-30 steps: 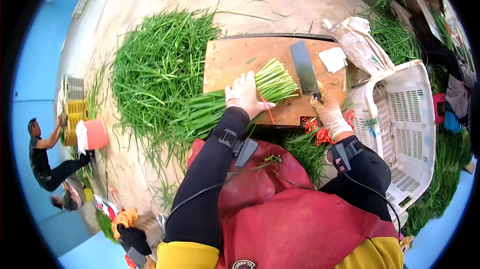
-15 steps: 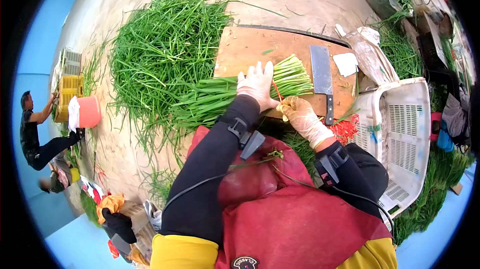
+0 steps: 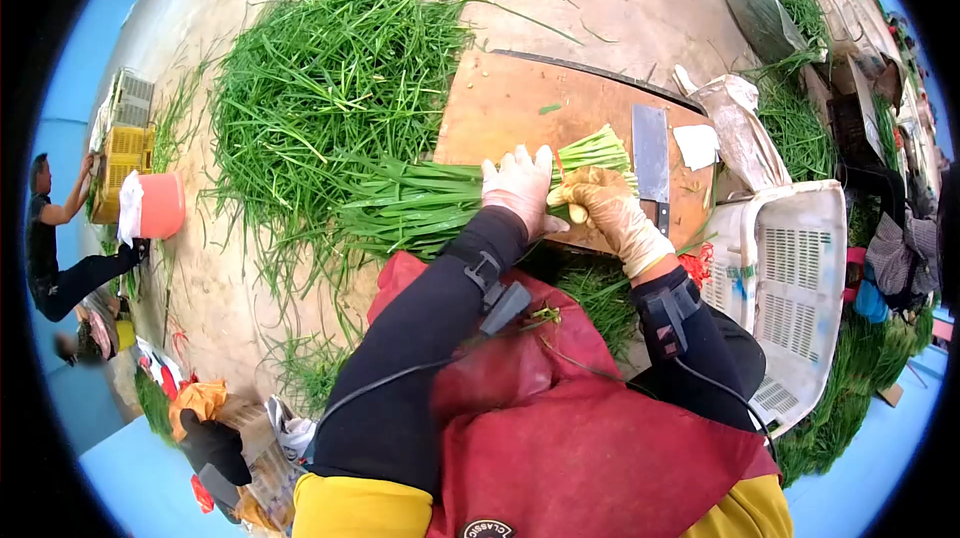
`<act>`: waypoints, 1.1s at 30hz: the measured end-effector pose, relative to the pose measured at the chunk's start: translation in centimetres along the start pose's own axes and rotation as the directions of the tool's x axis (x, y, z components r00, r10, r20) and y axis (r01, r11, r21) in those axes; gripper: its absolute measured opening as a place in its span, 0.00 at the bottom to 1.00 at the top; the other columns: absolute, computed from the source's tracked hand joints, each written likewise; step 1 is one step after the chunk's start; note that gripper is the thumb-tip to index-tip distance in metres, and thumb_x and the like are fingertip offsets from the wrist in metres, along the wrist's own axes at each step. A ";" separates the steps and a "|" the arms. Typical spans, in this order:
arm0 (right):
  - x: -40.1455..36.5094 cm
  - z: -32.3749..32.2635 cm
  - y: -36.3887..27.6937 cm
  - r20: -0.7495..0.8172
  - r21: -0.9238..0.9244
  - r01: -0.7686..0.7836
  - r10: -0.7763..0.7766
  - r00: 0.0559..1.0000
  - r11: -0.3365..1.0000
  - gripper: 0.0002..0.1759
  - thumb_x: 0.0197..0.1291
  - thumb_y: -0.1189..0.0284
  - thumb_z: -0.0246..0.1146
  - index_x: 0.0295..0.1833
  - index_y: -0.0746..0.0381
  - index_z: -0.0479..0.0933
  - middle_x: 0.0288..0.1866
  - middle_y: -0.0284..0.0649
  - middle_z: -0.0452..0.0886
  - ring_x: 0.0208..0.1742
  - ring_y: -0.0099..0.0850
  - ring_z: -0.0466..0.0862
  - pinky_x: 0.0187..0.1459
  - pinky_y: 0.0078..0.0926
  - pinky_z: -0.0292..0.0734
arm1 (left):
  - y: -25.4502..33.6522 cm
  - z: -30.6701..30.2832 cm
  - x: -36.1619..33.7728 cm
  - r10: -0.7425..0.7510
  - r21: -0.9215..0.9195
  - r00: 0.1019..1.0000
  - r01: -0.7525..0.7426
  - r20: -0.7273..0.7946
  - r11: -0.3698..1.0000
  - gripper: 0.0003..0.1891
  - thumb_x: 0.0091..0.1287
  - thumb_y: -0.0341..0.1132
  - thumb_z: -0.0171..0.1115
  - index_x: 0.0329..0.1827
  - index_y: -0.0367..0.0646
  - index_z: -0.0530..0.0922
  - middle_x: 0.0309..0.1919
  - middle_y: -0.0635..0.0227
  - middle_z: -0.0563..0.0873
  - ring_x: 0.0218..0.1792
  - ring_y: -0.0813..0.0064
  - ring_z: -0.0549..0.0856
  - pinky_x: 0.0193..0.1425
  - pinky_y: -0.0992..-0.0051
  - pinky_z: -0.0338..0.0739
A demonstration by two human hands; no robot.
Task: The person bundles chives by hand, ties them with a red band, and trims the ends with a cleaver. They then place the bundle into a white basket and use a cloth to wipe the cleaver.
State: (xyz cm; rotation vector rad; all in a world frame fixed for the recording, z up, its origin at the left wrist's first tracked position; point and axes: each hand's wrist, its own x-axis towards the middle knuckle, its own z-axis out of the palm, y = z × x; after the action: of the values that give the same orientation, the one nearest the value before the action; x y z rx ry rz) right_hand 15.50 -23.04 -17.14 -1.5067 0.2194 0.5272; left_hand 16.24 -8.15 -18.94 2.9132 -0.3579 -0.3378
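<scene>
My left hand (image 3: 518,188), in a pale glove, presses down on a bundle of green chives (image 3: 440,200) that lies across a wooden cutting board (image 3: 510,103). My right hand (image 3: 600,206), gloved too, grips the same bundle just right of the left hand, near its cut pale ends (image 3: 598,150). A thin red band runs between the two hands. A cleaver (image 3: 651,160) lies flat on the board to the right of the bundle, with no hand on it.
A big heap of loose chives (image 3: 330,88) covers the floor left of the board. A white plastic crate (image 3: 800,268) stands at right beside red bands (image 3: 705,263) and a plastic bag (image 3: 740,128). A person (image 3: 55,238) crouches far left by yellow crates (image 3: 120,148) and a pink bucket (image 3: 160,206).
My right hand has left the cleaver's handle and moved left onto the chive bundle beside my left hand. The cleaver stays flat on the board.
</scene>
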 end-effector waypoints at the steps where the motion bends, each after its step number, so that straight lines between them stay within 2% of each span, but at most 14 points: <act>1: 0.0 0.0 0.0 0.000 -0.004 -0.005 0.005 1.000 1.000 0.05 0.51 0.76 0.68 0.35 0.64 0.83 0.26 0.35 0.83 0.26 0.23 0.78 0.30 0.20 0.71 | 0.1 -1.3 0.0 -0.001 -0.006 1.000 0.001 0.003 1.000 0.46 0.41 0.58 0.80 0.60 0.46 0.66 0.52 0.58 0.78 0.58 0.60 0.78 0.60 0.51 0.67; 3: -0.1 0.1 -0.1 0.031 -0.039 -0.009 0.010 0.999 0.999 0.05 0.52 0.74 0.67 0.35 0.65 0.83 0.26 0.34 0.83 0.25 0.23 0.77 0.29 0.22 0.72 | 0.1 -3.9 0.8 -0.002 -0.066 0.964 0.021 0.265 0.998 0.45 0.44 0.59 0.77 0.61 0.46 0.65 0.56 0.54 0.78 0.62 0.57 0.76 0.65 0.47 0.66; 4: 0.4 -0.4 0.6 0.122 -0.327 0.208 -0.177 0.977 0.922 0.05 0.55 0.74 0.65 0.35 0.65 0.83 0.26 0.34 0.83 0.25 0.23 0.77 0.29 0.22 0.72 | 0.0 -4.0 1.1 -0.007 -0.060 0.967 0.023 0.253 0.998 0.41 0.46 0.58 0.76 0.58 0.46 0.68 0.54 0.54 0.79 0.61 0.56 0.77 0.65 0.48 0.67; 5: 0.3 -0.5 0.9 0.124 -0.329 0.205 -0.173 0.977 0.922 0.05 0.55 0.74 0.65 0.35 0.65 0.83 0.26 0.34 0.83 0.25 0.23 0.77 0.29 0.22 0.72 | -0.3 -3.3 1.5 -0.008 -0.064 0.967 0.025 0.254 0.998 0.41 0.46 0.58 0.76 0.58 0.46 0.68 0.54 0.54 0.79 0.61 0.56 0.77 0.65 0.48 0.67; 7: -0.7 -0.4 0.6 0.108 -0.198 -0.051 0.074 0.991 0.979 0.06 0.58 0.74 0.62 0.35 0.65 0.82 0.28 0.34 0.83 0.26 0.22 0.78 0.29 0.21 0.72 | -0.9 -3.0 2.5 0.065 -0.013 0.995 -0.064 0.080 0.998 0.38 0.46 0.58 0.75 0.56 0.46 0.70 0.54 0.56 0.79 0.59 0.56 0.78 0.65 0.47 0.67; 13: -3.4 -1.2 0.5 0.099 -0.028 -0.034 0.036 0.994 0.999 0.07 0.59 0.74 0.61 0.39 0.66 0.81 0.28 0.34 0.83 0.25 0.20 0.77 0.27 0.16 0.70 | -2.3 -4.1 5.7 0.186 -0.173 0.963 -0.153 0.196 0.973 0.52 0.44 0.63 0.75 0.67 0.39 0.65 0.55 0.50 0.81 0.57 0.58 0.81 0.63 0.55 0.70; 15: -4.0 -1.9 0.9 0.083 -0.015 -0.027 0.028 0.996 1.000 0.07 0.59 0.74 0.61 0.39 0.67 0.80 0.28 0.34 0.83 0.25 0.19 0.77 0.27 0.16 0.70 | -2.8 -2.0 6.1 0.190 -0.456 0.963 -0.083 0.193 0.886 0.53 0.44 0.63 0.75 0.67 0.38 0.64 0.54 0.48 0.82 0.54 0.57 0.83 0.59 0.60 0.75; 17: -3.9 -2.9 1.9 0.052 -0.164 -0.081 0.091 0.994 0.983 0.06 0.60 0.75 0.61 0.39 0.67 0.80 0.31 0.35 0.84 0.24 0.18 0.75 0.26 0.17 0.69 | 0.3 -2.0 4.4 -0.046 -0.221 0.955 0.115 0.293 0.969 0.53 0.41 0.65 0.76 0.66 0.43 0.64 0.46 0.58 0.85 0.49 0.59 0.85 0.51 0.59 0.78; 20: -5.5 -2.9 3.9 0.066 -0.064 -0.132 0.136 0.988 0.989 0.07 0.62 0.74 0.59 0.38 0.65 0.82 0.29 0.33 0.83 0.23 0.18 0.73 0.26 0.16 0.66 | 2.7 -0.3 2.1 -0.091 -0.043 0.995 0.093 0.046 0.995 0.60 0.39 0.67 0.75 0.73 0.44 0.59 0.48 0.59 0.81 0.51 0.58 0.81 0.54 0.56 0.73; 23: -5.7 -1.5 4.4 0.085 -0.010 -0.105 0.105 0.991 0.994 0.09 0.63 0.74 0.58 0.37 0.64 0.83 0.28 0.32 0.82 0.21 0.18 0.71 0.25 0.17 0.65 | 3.5 0.5 1.4 -0.102 0.038 0.995 0.102 -0.006 0.994 0.63 0.39 0.70 0.73 0.76 0.44 0.56 0.49 0.62 0.79 0.51 0.64 0.79 0.56 0.54 0.69; 26: -4.7 0.3 2.6 0.116 -0.240 0.011 0.017 0.993 0.971 0.09 0.61 0.73 0.58 0.32 0.63 0.82 0.29 0.31 0.81 0.23 0.18 0.72 0.27 0.17 0.66 | 3.2 4.3 1.4 -0.063 0.059 0.988 0.072 -0.143 0.996 0.45 0.57 0.55 0.64 0.75 0.44 0.57 0.46 0.62 0.78 0.50 0.65 0.78 0.56 0.54 0.66; 27: -3.6 -0.1 2.2 0.181 -0.510 0.417 -0.380 0.907 0.753 0.10 0.61 0.73 0.58 0.33 0.63 0.83 0.30 0.32 0.83 0.26 0.18 0.75 0.29 0.17 0.68 | 3.3 4.7 1.4 -0.057 0.081 0.966 0.080 -0.253 0.993 0.38 0.63 0.48 0.59 0.74 0.44 0.58 0.45 0.63 0.77 0.48 0.65 0.78 0.55 0.54 0.67; 29: -3.5 -0.3 1.2 -0.021 0.025 0.163 -0.163 0.986 0.986 0.09 0.61 0.74 0.58 0.36 0.64 0.83 0.34 0.34 0.85 0.28 0.19 0.76 0.31 0.17 0.69 | 3.2 5.4 1.2 -0.040 0.085 0.946 0.071 -0.321 0.994 0.30 0.66 0.39 0.50 0.73 0.47 0.61 0.44 0.63 0.77 0.46 0.65 0.78 0.55 0.54 0.66; 33: -5.1 -0.7 2.7 0.028 0.229 -0.018 0.012 1.000 0.973 0.08 0.61 0.75 0.58 0.39 0.66 0.82 0.36 0.36 0.86 0.25 0.19 0.75 0.29 0.15 0.68 | 2.9 5.1 1.5 -0.063 0.129 0.965 0.098 -0.253 0.987 0.35 0.63 0.47 0.59 0.73 0.46 0.60 0.45 0.64 0.78 0.47 0.64 0.78 0.55 0.55 0.68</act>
State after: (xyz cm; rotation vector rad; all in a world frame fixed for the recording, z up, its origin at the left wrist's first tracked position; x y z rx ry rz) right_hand 9.99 -24.77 -17.28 -1.2732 0.2624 0.5157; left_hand 15.73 -12.13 -23.53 3.0649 -0.2323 0.0453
